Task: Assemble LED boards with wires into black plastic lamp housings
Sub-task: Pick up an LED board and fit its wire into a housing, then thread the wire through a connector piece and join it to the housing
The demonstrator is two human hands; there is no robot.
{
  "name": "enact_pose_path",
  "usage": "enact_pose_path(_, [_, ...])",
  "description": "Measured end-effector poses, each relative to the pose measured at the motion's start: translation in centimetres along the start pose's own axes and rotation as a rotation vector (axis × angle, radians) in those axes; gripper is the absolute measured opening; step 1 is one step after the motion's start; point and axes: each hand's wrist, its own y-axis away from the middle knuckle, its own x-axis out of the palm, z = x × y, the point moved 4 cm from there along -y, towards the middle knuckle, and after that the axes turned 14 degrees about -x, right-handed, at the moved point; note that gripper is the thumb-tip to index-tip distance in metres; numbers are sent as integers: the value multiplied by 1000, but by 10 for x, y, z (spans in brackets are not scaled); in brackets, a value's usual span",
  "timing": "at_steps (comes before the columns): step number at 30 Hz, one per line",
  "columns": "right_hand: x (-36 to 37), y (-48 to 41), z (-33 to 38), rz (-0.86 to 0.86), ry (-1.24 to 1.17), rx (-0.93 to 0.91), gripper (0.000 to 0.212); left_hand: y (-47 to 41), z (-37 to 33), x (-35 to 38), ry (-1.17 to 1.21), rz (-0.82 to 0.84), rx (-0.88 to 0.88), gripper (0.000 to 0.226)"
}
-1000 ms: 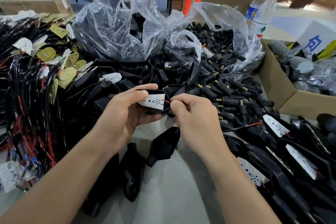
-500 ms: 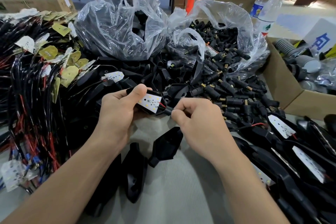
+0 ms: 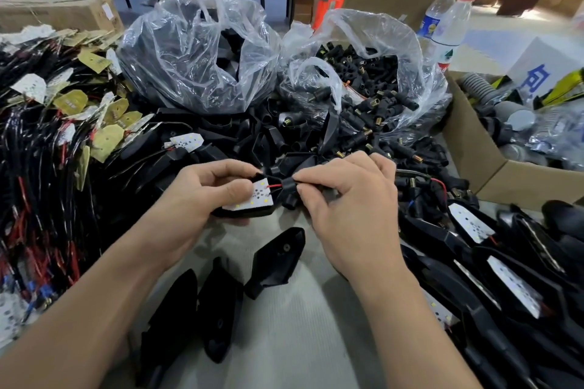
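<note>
My left hand (image 3: 202,196) grips a black lamp housing (image 3: 243,211) with a white LED board (image 3: 257,197) lying in it, thumb pressed on the board. Red and black wires (image 3: 274,187) run from the board's right end into a black sleeve (image 3: 288,186). My right hand (image 3: 347,199) pinches that sleeve and the wire behind it between thumb and forefinger. Both hands hover over the grey table, in front of a heap of black parts.
Empty black housings (image 3: 278,259) lie on the table (image 3: 300,335) near me. Assembled lamps (image 3: 505,281) pile up at right. Wired LED boards (image 3: 47,136) fill the left. Two clear bags (image 3: 196,50) of black parts stand behind, with bottles (image 3: 448,25) and a cardboard box (image 3: 474,155) at right.
The board has tilted and settled lower into the housing. My right hand has moved up to the sleeve at the board's end, pulling the wire to the right.
</note>
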Motion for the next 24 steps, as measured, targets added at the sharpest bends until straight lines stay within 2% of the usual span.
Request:
enact_pose_path(3, [-2,-1,-3,-36,2,-21,16,4,3,9,-130,149,-66,37])
enact_pose_path(7, [-6,1,1,-154,80,-36,30,5,7,16,-67,202,-115,38])
enact_pose_path(8, [-9,2,1,-228,89,14,29,5,7,17,-45,181,-108,36])
enact_pose_path(10, [-16,3,-1,-376,112,152,6,3,6,17,0,112,-88,35])
enact_pose_path(11, [-18,4,-5,-381,129,238,13,2,6,16,28,85,-83,37])
enact_pose_path(12, [-14,5,-14,-296,106,346,31,1,5,15,46,74,-81,40])
enact_pose_path(14, [0,9,-27,-58,-135,551,53,0,7,14,27,74,-71,46])
enact_pose_path(15, [7,9,-26,-12,-314,612,51,0,8,14,-8,75,-61,48])
enact_pose_path(18, [14,4,-19,-150,-619,577,24,2,8,18,-147,98,-33,46])
enact_pose_path(19, [15,1,-17,-187,-703,539,22,3,8,20,-173,117,-34,45])
enact_pose_path(22, [18,-2,-13,-179,-956,501,39,4,8,24,-297,157,-51,41])
enact_pose_path(24, [21,0,-13,-158,-974,575,40,6,8,31,-396,189,-23,35])
